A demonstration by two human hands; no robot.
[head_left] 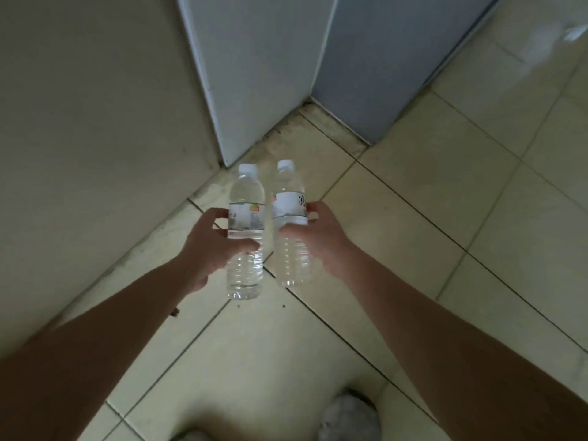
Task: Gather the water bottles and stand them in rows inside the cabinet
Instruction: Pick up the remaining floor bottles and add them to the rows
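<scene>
Two clear plastic water bottles with white caps are held upright side by side above the tiled floor. My left hand (211, 246) grips the left bottle (245, 268) around its middle, just under its white label with an orange mark. My right hand (318, 237) grips the right bottle (291, 198) at its white label. The two bottles almost touch. A grey-white cabinet (261, 74) stands ahead, its closed panels meeting at a corner. Its inside is not visible.
A beige wall (95, 122) runs along the left down to the floor. Pale floor tiles (445, 202) with dark grout spread to the right and toward me. Grime lies along the cabinet's base (318, 122). My grey shoes (348, 418) show at the bottom edge.
</scene>
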